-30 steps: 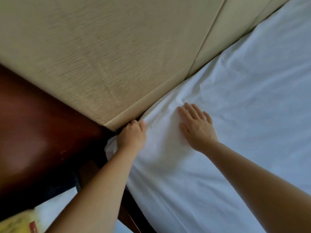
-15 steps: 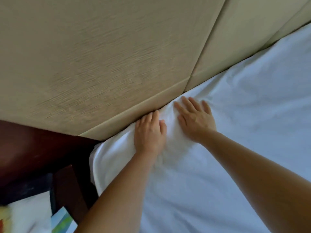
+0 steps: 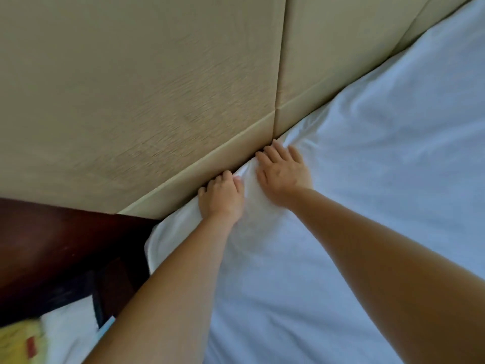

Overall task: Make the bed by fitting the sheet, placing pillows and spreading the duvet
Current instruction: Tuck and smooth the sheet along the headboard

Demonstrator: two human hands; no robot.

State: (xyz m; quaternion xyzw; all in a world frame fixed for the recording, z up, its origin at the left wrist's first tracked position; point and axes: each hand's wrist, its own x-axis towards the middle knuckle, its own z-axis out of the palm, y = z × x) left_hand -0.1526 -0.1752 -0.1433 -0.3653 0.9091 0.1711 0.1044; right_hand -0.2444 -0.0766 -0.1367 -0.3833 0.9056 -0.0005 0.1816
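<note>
Where sheet [image 3: 367, 206] edge follows headboard [image 3: 131, 101] — left hand [image 3: 221, 199] grips it, right hand [image 3: 282, 177] flat.

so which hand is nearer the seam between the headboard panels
Right. The right hand has its fingertips just under the seam; the left hand sits further toward the mattress corner.

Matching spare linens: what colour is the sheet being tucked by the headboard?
Plain white; the sheet shows best in the head view.

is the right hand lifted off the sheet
No, the right hand lies flat on the white sheet, right beside the padded headboard.
</note>
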